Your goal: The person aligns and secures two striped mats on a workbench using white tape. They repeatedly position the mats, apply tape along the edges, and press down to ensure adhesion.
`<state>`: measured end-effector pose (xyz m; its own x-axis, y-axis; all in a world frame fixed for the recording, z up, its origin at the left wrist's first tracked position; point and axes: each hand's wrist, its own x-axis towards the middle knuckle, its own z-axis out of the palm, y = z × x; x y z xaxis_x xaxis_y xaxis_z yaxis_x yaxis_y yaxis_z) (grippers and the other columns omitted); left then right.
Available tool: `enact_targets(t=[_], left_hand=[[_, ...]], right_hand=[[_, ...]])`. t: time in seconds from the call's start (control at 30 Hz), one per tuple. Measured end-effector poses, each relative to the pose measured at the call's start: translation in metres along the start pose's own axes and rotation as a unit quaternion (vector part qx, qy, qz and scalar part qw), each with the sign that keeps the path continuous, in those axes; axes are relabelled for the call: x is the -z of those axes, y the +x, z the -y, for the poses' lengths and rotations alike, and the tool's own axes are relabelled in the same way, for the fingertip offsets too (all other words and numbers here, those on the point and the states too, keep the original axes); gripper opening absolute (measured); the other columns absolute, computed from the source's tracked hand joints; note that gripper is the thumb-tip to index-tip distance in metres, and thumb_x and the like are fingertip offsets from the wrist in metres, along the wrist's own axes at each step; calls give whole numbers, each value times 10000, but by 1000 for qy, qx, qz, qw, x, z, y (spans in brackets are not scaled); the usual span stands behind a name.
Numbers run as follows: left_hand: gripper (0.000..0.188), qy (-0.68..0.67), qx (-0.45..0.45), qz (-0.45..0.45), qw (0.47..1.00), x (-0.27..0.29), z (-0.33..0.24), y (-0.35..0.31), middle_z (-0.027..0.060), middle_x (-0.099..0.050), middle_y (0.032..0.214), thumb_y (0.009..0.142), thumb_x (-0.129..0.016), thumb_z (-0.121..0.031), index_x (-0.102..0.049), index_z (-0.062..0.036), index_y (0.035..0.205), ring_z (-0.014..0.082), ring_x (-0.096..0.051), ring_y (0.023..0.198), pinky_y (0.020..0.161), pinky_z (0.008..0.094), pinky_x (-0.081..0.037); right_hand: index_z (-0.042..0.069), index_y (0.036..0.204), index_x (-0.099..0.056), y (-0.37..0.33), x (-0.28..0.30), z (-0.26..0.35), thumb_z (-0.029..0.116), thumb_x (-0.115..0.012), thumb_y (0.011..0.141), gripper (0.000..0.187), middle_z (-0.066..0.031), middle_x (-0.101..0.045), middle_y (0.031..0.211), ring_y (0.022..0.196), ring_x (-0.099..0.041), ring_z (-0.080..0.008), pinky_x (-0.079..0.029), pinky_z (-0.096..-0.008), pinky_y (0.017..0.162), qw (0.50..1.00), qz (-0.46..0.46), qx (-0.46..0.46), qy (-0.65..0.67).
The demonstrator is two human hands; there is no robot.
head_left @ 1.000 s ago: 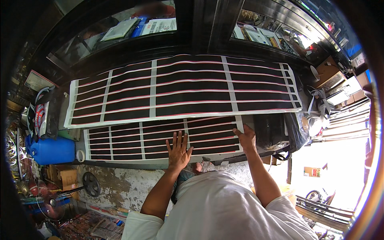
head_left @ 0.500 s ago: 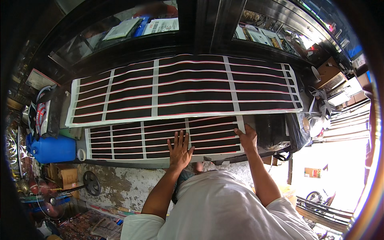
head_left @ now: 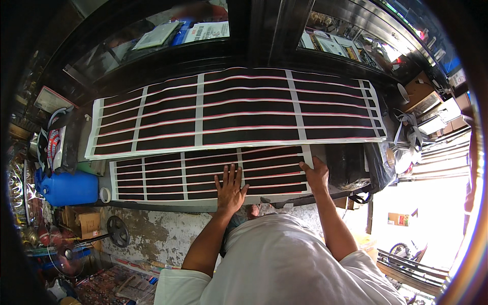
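On the near part of the bench lies a long printed sheet (head_left: 213, 175) with black panels split by white and red lines. My left hand (head_left: 231, 190) rests flat on it, fingers spread, right of the sheet's middle. At the sheet's right end, my right hand (head_left: 317, 175) grips the white edge, with the thumb on top and the other fingers curled and partly hidden. A stack of larger sheets (head_left: 244, 104) with the same pattern lies farther back and overlaps the far edge of the near sheet.
A blue jerrycan (head_left: 70, 188) and a roll of tape (head_left: 104, 194) are at the bench's left end. Black plastic wrapping (head_left: 378, 168) lies to the right. Behind the bench stands a dark glass-fronted cabinet (head_left: 262, 35). A fan (head_left: 66, 254) is at the lower left.
Both hands keep nearly the same places on the near sheet. The whole view has shifted very slightly; no sheet has visibly moved on the bench.
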<state>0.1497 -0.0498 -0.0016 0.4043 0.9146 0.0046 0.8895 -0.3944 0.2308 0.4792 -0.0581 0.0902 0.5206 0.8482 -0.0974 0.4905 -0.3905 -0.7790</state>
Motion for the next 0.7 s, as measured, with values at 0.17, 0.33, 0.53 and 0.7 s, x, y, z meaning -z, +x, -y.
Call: enact_targets(t=[0.17, 0.33, 0.53, 0.7], left_hand=[[729, 3, -6, -6, 1000, -2, 0, 0, 195, -234, 1777, 1123, -454, -536, -317, -112, 1700, 395, -160, 1666, 1266, 756, -127], [760, 18, -1, 5, 1000, -5, 2, -1, 172, -214, 1789, 1113, -459, -565, -277, -148, 1721, 388, -149, 1668, 1274, 748, -113], [783, 29, -9, 13, 999, -6, 4, -1, 175, -162, 1805, 1123, -408, -582, -207, -146, 1742, 400, -114, 1674, 1275, 748, -91], [790, 27, -14, 21, 999, -4, 3, 3, 186, -160, 1799, 1116, -451, -568, -216, -142, 1738, 419, -130, 1665, 1267, 750, -123]], right_hand=[[34, 1132, -777, -3, 2, -7, 214, -840, 889, 309, -208, -791, 1052, 987, -761, -345, -566, -429, 895, 1000, 3, -8, 20], [27, 1162, -770, 4, -5, -25, 216, -853, 885, 346, -182, -804, 1074, 994, -761, -303, -566, -414, 893, 999, 16, -12, 46], [42, 1218, -756, 55, -36, -88, 226, -870, 882, 400, -173, -803, 1116, 1000, -759, -292, -579, -386, 916, 991, 94, -69, 62], [19, 1286, -735, 101, -63, -111, 200, -895, 852, 497, -137, -788, 1153, 1073, -732, -246, -559, -376, 961, 994, 105, -26, -19]])
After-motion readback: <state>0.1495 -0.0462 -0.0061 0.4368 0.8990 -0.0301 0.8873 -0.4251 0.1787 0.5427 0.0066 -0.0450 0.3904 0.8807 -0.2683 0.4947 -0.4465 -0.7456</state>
